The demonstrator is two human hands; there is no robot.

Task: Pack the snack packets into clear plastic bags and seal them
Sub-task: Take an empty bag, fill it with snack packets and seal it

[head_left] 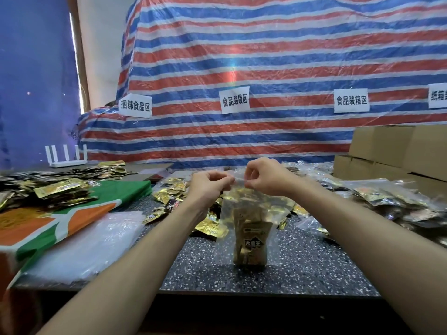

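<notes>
A clear plastic bag hangs upright over the speckled table, held up by its top edge. Gold snack packets stand inside it near the bottom. My left hand pinches the bag's top strip at its left end. Close beside it, my right hand pinches the same strip at its right end. Loose gold and black packets lie scattered on the table behind the bag.
A stack of empty clear bags lies at the left on a green and orange sheet. More packets are heaped at the far left. Filled bags pile up at the right, before cardboard boxes. A white router stands at the back left.
</notes>
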